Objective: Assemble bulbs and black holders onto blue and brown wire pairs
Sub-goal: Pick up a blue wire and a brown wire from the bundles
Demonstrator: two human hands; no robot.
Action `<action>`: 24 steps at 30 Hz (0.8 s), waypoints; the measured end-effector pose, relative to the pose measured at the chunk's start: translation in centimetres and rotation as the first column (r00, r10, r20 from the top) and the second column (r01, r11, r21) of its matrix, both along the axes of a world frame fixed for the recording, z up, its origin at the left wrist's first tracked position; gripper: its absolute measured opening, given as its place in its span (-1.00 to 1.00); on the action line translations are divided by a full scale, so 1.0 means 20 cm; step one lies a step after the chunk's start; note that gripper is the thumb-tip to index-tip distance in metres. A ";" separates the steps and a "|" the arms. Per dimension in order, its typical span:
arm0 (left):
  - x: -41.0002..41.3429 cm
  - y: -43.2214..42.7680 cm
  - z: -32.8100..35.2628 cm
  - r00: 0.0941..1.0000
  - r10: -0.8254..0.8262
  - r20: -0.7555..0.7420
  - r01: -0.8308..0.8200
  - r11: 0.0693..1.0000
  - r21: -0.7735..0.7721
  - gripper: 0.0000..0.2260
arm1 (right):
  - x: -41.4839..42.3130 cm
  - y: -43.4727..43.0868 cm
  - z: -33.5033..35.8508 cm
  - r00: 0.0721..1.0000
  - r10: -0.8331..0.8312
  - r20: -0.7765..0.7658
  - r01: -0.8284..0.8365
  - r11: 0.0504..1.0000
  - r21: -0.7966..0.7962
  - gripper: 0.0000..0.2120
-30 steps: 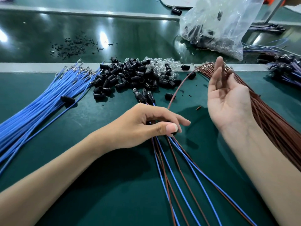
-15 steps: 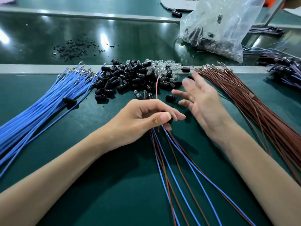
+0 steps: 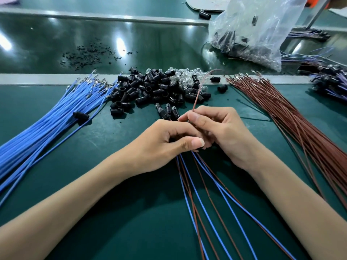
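My left hand (image 3: pixel 165 145) grips a bunch of blue and brown wire pairs (image 3: pixel 210 203) that fan toward me over the green mat. My right hand (image 3: pixel 217 132) sits against it and pinches a single brown wire (image 3: pixel 200 89) that rises toward the parts pile. A few assembled holders with bulbs (image 3: pixel 167 110) lie just beyond my fingers. Black holders (image 3: pixel 148 89) and clear bulbs (image 3: pixel 185 76) are heaped at the mat's far edge. What the left fingers enclose is hidden.
Loose blue wires (image 3: pixel 47 119) fan out on the left, loose brown wires (image 3: pixel 293 117) on the right. A clear plastic bag (image 3: pixel 257 29) of parts stands at the back right. Finished assemblies (image 3: pixel 330 79) lie at far right. Black debris (image 3: pixel 88 55) dots the conveyor belt.
My right hand came in from the brown wire pile, closed on one brown wire and now meets my left hand. The left hand has kept its hold on the wire bunch.
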State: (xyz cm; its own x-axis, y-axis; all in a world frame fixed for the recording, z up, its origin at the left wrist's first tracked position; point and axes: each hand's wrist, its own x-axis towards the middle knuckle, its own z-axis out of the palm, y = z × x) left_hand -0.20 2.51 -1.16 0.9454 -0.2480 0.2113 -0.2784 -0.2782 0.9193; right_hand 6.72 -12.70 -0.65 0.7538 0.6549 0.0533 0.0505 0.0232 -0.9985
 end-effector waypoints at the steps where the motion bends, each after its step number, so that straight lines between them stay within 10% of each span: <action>1: 0.00 0.00 0.00 1.000 0.021 0.021 -0.020 1.000 -0.021 -0.86 | 0.00 0.00 -0.01 0.999 -0.034 -0.003 0.034 0.999 0.027 -0.85; 9: 0.03 0.03 0.00 0.918 0.393 0.055 -0.342 0.853 -0.393 -0.84 | 0.04 0.00 0.01 0.964 -0.262 -0.049 0.264 0.913 0.311 -0.84; 24: 0.02 0.02 -0.01 0.936 0.350 0.023 -0.321 0.880 -0.351 -0.78 | 0.02 0.00 0.05 0.960 -0.276 -0.043 0.266 0.852 0.451 -0.92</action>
State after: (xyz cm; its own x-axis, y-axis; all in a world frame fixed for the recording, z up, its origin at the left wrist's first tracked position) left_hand 0.18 2.84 -1.37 0.9346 0.1809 0.3063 -0.3029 -0.0465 0.9519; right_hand 7.08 -12.76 0.34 0.8929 0.3261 0.3104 0.1426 0.4493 -0.8819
